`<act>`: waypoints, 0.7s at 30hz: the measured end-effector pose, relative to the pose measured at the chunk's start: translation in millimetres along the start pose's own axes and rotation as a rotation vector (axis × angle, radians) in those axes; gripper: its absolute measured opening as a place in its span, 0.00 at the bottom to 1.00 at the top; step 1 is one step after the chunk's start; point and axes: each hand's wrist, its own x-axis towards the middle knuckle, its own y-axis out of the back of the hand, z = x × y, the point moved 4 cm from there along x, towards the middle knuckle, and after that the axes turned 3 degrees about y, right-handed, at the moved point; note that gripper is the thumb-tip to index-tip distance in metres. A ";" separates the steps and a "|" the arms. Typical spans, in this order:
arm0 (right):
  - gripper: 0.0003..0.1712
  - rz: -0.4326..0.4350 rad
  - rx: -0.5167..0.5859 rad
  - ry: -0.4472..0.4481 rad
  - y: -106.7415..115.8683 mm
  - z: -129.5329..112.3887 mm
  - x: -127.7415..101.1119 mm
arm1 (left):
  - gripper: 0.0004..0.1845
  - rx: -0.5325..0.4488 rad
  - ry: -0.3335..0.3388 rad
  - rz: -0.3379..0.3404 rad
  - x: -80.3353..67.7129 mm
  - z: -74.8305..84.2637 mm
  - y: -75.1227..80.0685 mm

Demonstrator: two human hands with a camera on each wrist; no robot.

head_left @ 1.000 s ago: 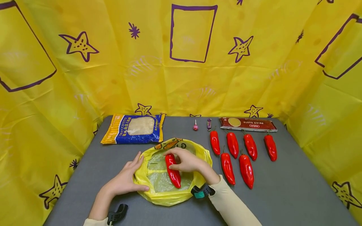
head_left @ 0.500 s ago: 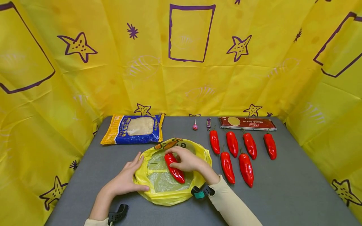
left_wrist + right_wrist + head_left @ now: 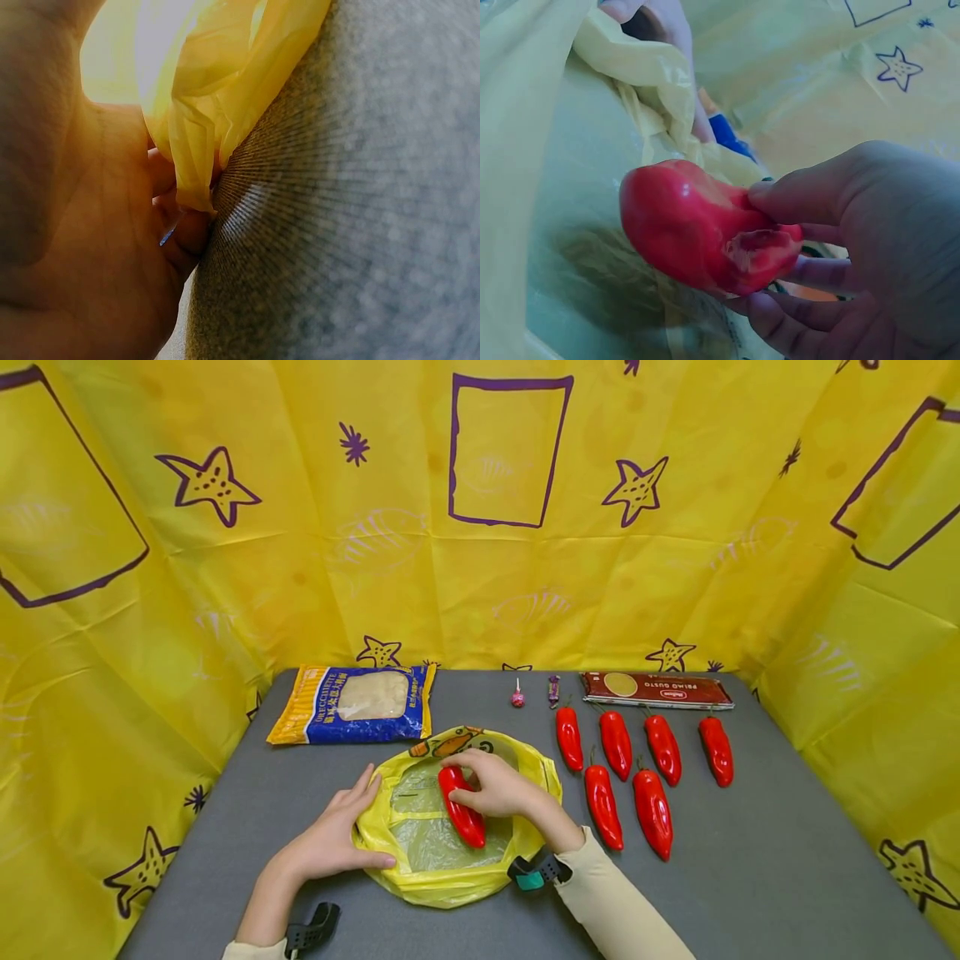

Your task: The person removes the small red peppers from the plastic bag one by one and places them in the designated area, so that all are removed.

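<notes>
A yellow plastic bag (image 3: pixel 442 893) stands on the grey table with its mouth spread toward me. My right hand (image 3: pixel 491 785) pinches a red pepper (image 3: pixel 462 818) between thumb and fingers, over the bag's opening. In the right wrist view the pepper (image 3: pixel 697 225) looks glossy and dented, with the thumb on top and fingers beneath. At the bag's left side, my left hand (image 3: pixel 337 827) holds the wall, its thumb along the front rim. The left wrist view shows bag folds (image 3: pixel 199 112) against the fingers, near the table surface.
Several more red peppers (image 3: pixel 652 814) lie to the right of the bag. Behind are a blue and yellow orecchiette pasta pack (image 3: pixel 367 703), a lollipop (image 3: pixel 517 697), a small purple-wrapped candy (image 3: pixel 554 691) and a long brown packet (image 3: pixel 660 690). Yellow cloth (image 3: pixel 495 593) walls enclose the table.
The pepper in my right hand has tilted, its lower end swinging right and then slightly back left. My left hand and the bag have kept their places.
</notes>
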 end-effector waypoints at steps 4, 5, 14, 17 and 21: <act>0.28 0.005 0.019 -0.008 3.6 -3.4 -0.8 | 0.70 -0.006 0.006 -0.012 0.3 0.1 0.1; 0.28 0.005 0.025 -0.008 4.4 -4.0 -1.1 | 0.70 -0.011 0.010 -0.014 0.3 0.2 0.3; 0.27 0.025 0.062 0.006 12.4 -7.7 -9.9 | 0.70 -0.002 0.002 -0.013 0.6 0.7 0.7; 0.27 0.041 0.068 0.018 17.2 -9.9 -14.1 | 0.70 -0.009 0.005 -0.015 0.5 0.4 0.8; 0.27 0.049 0.085 0.021 24.5 -12.4 -20.9 | 0.70 -0.012 0.006 -0.017 0.4 -0.2 1.0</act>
